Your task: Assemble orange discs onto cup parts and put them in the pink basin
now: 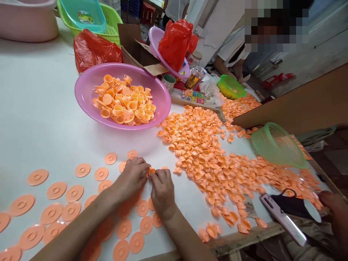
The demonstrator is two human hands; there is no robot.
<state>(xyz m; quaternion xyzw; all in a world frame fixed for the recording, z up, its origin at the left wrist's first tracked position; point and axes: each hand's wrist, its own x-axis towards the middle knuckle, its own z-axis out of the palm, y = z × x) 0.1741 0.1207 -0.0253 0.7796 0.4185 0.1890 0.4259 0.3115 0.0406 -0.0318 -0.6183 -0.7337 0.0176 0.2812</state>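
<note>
In the head view, the person's left hand and right hand meet over the table, the fingertips of each drawn together in a pinch on a small orange piece. It sits between the two sets of fingertips, mostly hidden by them; it looks like a cup, though its outline cannot be made out. To the right of the fingers spreads a heap of orange cups; to their left and on the near side lie flat orange discs. Ahead of them, slightly left, stands a pink bowl with more cups.

The piece is probably light, fairly stiff plastic, smooth enough to slip yet unlikely to break under a modest squeeze. Being so small, it is best taken by opposite sides, between thumb and forefinger.
</note>
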